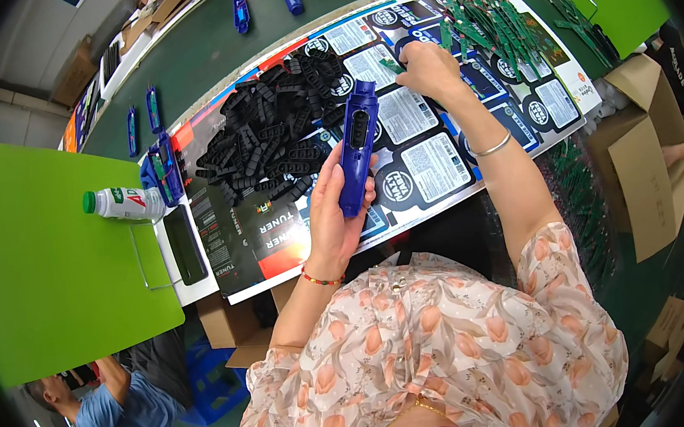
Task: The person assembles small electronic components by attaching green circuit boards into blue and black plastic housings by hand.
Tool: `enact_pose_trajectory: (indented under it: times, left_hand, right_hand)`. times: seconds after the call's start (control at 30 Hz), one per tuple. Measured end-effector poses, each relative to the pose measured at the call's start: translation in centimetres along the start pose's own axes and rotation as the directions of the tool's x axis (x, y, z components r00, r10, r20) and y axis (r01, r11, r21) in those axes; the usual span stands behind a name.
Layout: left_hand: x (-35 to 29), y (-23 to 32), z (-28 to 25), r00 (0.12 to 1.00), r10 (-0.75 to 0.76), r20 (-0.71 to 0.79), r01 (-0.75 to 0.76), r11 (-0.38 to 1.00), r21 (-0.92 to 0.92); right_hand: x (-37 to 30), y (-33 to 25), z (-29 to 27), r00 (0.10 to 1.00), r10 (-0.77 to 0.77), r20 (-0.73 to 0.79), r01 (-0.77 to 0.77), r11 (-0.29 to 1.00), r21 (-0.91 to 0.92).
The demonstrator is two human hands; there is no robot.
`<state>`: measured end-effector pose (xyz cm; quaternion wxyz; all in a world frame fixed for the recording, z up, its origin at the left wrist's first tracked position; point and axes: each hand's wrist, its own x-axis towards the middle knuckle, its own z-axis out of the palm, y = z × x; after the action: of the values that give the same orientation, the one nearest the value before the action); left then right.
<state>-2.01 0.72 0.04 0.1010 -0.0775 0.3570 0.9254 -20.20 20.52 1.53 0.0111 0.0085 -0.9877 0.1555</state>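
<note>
My left hand (336, 206) is wrapped round a long dark-blue plastic casing (351, 182), held upright over the near edge of the work sheet. A black slotted insert (360, 128) sits in the casing's upper half. Farther right, my right hand (431, 72) has its fingers pinched together on a small green circuit board (391, 65), mostly hidden by the fingertips. Left of the casing lies a heap of black slotted plastic pieces (262, 131). Beyond my right hand is a pile of narrow green circuit boards (496, 25) with thin reddish wires.
Printed sheets (435, 165) cover the table. At left, a green panel (53, 263) carries a white bottle (125, 203); a dark phone (185, 243) lies nearby. More blue casings (163, 168) stand at the left and far side. An open cardboard box (639, 163) is at right; another person (127, 407) sits lower left.
</note>
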Motion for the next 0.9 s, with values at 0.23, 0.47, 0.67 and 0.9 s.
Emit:
enact_pose_trajectory:
  times: [0.23, 0.47, 0.67, 0.9]
  left_hand:
    - [-0.2, 0.1, -0.3, 0.999, -0.045, -0.008, 0.044, 0.995, -0.084]
    - [0.0, -0.1, -0.6, 0.997, -0.072, 0.006, 0.072, 0.988, -0.134]
    - [0.3, -0.1, 0.4, 0.995, -0.095, -0.023, 0.093, 0.991, -0.096]
    - [0.0, 0.2, 0.8, 0.998, -0.067, 0.005, 0.067, 0.994, -0.088]
  right_hand:
    - [-1.3, 1.2, -0.5, 0.997, -0.029, -0.076, 0.035, 0.996, 0.086]
    - [-6.7, 0.2, -6.0, 0.984, 0.009, -0.177, 0.155, 0.439, 0.885]
    - [-11.6, -2.2, -4.4, 0.987, -0.096, -0.128, 0.138, 0.113, 0.984]
    - [-13.0, -3.5, -1.9, 0.983, -0.173, -0.064, 0.084, 0.109, 0.991]
